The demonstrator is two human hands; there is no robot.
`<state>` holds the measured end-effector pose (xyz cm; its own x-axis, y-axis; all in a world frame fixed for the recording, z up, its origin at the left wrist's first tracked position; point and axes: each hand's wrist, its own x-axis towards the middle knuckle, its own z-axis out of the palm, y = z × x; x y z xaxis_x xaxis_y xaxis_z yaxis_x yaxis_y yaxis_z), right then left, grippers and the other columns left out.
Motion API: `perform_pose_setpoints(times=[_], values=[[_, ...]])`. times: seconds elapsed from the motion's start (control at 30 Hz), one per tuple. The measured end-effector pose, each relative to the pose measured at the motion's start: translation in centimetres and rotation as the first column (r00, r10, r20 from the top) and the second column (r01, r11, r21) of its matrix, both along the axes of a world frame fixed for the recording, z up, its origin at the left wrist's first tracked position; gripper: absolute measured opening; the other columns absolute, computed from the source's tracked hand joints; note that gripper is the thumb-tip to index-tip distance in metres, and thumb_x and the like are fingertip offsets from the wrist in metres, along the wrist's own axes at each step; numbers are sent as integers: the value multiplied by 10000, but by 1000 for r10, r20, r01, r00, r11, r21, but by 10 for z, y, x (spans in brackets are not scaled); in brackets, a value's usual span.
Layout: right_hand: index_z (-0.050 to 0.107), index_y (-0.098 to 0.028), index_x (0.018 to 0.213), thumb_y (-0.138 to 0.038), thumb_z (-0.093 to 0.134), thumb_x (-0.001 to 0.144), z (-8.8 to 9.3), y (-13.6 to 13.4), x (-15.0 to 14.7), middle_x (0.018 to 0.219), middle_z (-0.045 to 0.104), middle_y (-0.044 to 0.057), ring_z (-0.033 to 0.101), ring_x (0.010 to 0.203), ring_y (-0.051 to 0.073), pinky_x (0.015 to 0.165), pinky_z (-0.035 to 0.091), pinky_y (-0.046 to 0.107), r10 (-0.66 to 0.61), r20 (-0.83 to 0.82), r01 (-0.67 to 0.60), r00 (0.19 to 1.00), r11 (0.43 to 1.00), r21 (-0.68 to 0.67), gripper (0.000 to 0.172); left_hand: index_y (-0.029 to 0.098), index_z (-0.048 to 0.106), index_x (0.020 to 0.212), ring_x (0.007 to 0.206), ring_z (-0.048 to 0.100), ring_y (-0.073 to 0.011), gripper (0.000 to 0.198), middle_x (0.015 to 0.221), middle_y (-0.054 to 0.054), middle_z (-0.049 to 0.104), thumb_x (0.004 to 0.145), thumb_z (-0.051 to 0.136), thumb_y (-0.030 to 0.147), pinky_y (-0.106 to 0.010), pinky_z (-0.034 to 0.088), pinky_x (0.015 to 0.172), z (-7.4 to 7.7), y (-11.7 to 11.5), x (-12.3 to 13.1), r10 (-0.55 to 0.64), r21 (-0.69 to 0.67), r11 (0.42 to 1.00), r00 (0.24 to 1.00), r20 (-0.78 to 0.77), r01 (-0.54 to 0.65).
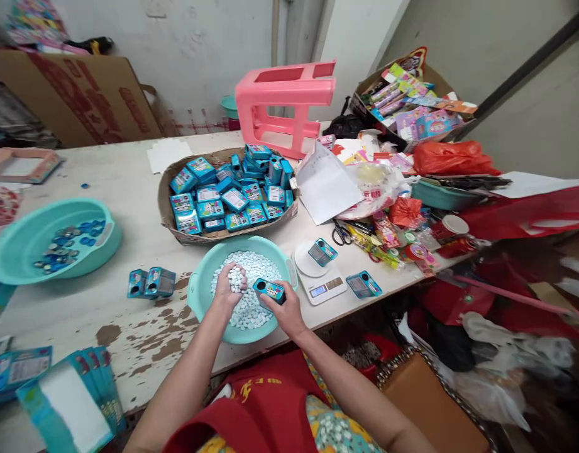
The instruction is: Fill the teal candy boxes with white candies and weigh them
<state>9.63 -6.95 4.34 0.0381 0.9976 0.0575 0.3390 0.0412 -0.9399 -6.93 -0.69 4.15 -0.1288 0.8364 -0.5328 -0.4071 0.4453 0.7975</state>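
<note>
A turquoise basin full of small pale candies stands before me on the table. Over it, my left hand is cupped around a heap of these candies. My right hand grips a small blue box with a dark round hole in its top, tilted above the candies and apart from my left hand. Right of the basin, another blue box rests on the white plate of a digital scale. One more blue box lies beside the scale.
Behind the basin, a cardboard tray holds many blue boxes. Two blue boxes stand to the left, near a turquoise basin of blue and silvery caps. Scissors, wrappers and a pink stool crowd the back and right. Flat printed cartons lie front left.
</note>
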Motion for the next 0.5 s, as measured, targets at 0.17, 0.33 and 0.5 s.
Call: perform_pose_setpoints(times=[0.17,0.33,0.5], values=[[601,-199,982,-364,694,748,-1,10,-12,951,621,54,586,925,219,839,464,347,109,117,-118,987,990,74,301,177,473,685,520,513,-101,266,619,4,513,716,577,420,-219,417,478,30,-4,16,174,141,967,953,246,-213],[611,-213,994,-345,699,748,-2,16,-19,955,623,59,575,935,232,839,464,370,135,168,-155,976,981,113,293,168,479,670,494,514,-92,305,565,34,498,703,649,419,-232,434,525,33,-6,25,336,177,904,903,267,-389],[622,-221,996,-334,717,736,1,17,-19,951,632,57,575,922,237,824,465,372,179,198,-204,964,972,114,299,162,505,686,486,538,-106,304,559,29,523,711,653,426,-248,451,543,32,-9,21,343,197,903,917,203,-381]])
